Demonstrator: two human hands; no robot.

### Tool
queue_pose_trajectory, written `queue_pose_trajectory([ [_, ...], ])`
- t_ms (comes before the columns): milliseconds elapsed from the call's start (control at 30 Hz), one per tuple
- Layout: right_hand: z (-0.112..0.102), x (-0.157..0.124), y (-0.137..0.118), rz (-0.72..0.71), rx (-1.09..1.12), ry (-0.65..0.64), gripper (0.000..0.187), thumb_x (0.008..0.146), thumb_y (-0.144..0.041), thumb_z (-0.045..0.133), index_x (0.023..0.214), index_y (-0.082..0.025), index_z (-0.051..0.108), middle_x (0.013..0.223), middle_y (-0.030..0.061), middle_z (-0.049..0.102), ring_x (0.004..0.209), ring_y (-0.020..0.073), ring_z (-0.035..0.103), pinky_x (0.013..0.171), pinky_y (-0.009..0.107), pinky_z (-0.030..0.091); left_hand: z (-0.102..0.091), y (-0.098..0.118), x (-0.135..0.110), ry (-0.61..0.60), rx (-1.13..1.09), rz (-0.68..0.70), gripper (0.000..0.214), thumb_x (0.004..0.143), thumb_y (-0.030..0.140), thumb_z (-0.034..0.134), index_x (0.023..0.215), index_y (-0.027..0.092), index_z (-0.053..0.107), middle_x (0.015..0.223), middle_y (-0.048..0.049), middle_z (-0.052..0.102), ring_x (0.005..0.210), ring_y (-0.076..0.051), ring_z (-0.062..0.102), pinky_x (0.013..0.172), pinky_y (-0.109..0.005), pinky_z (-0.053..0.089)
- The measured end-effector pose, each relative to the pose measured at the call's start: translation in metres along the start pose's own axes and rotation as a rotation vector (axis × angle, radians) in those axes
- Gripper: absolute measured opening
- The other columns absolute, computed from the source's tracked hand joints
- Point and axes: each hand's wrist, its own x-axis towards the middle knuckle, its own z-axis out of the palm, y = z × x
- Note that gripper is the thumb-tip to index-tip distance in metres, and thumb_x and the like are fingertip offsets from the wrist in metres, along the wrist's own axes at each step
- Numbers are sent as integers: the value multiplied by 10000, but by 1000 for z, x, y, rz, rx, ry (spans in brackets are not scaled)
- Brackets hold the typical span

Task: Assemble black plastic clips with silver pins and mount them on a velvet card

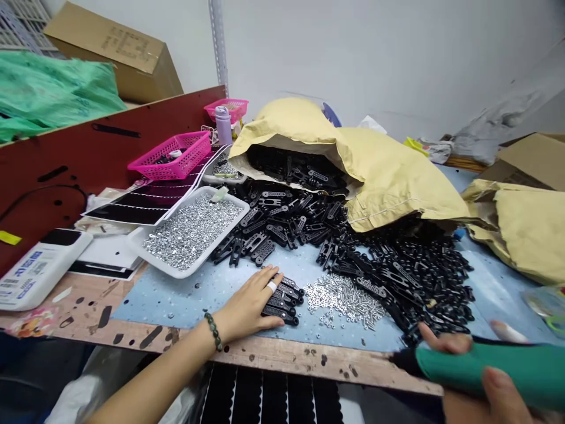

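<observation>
My left hand (251,301) lies on the table's front part, fingers stretched and thumb apart, over the left ends of a row of black slotted plastic parts (286,297). It wears a white ring and a dark bead bracelet. At the lower right, my right hand (503,391) is wrapped round a green electric screwdriver (481,368), blurred, its black nose pointing left. Between the hands lies a heap of small silver screws and nuts (346,299). Behind these, loose black plastic parts (282,218) are piled up, with more (424,282) at the right.
A white tray (189,268) of small silver pieces stands left of the pile. Yellow sacks (397,171) spill black parts at the back. Pink baskets (176,159), a purple bottle (223,126) and a white boxy device (39,271) are at left, beside a red-brown partition (110,129).
</observation>
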Motion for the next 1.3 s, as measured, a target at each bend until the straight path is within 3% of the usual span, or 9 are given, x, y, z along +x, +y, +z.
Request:
queue_pose_trajectory([
  [133, 77, 23, -4, 31, 205, -169, 304, 779, -263, 614, 1074, -287, 540, 918, 23, 553, 851, 215, 575, 901, 577, 452, 1, 7, -7, 24, -28, -9, 935, 783, 541, 645, 1495, 208, 140, 1551, -139, 172, 1423, -329, 128, 1126, -502, 254],
  [200, 111, 30, 1, -43, 256, -250, 248, 786, -219, 571, 1023, -267, 515, 818, -5, 569, 731, 179, 582, 839, 507, 492, 0, 7, -9, 30, -41, -8, 874, 813, 495, 629, 1493, 216, 158, 1551, -127, 183, 1422, -322, 142, 1128, -493, 254],
  [267, 135, 32, 8, -86, 312, -284, 220, 799, -178, 553, 1000, -254, 504, 663, -54, 526, 576, 127, 526, 751, 400, 510, -1, 6, -9, 34, -49, -6, 845, 825, 483, 618, 1491, 224, 166, 1549, -119, 196, 1421, -316, 154, 1130, -492, 252],
  [367, 153, 29, 18, -68, 359, -320, 169, 827, -164, 557, 973, -234, 509, 571, -81, 470, 482, 91, 454, 607, 284, 464, -1, 5, -8, 24, -49, -13, 836, 835, 485, 602, 1492, 231, 151, 1550, -112, 196, 1424, -299, 150, 1134, -484, 245],
  [533, 160, 23, 31, -35, 316, -415, 75, 850, -228, 531, 917, -225, 499, 553, -79, 463, 450, 97, 442, 540, 286, 433, -1, 5, -7, 5, -60, -9, 829, 834, 490, 600, 1485, 202, 176, 1544, -134, 205, 1425, -292, 150, 1138, -473, 237],
  [800, 155, 21, 37, -70, 303, -535, 89, 860, -217, 543, 946, -226, 525, 556, -82, 490, 460, 104, 467, 554, 289, 423, -1, 4, -6, 19, -80, -16, 839, 811, 482, 638, 1476, 197, 212, 1539, -137, 220, 1413, -307, 190, 1135, -471, 249],
  [1300, 159, 22, 41, -51, 336, -566, 93, 851, -205, 555, 942, -204, 537, 564, -75, 510, 465, 100, 471, 548, 297, 420, -1, 3, -4, -32, -47, -19, 850, 819, 555, 595, 1475, 183, 202, 1537, -152, 216, 1417, -312, 171, 1137, -465, 248],
])
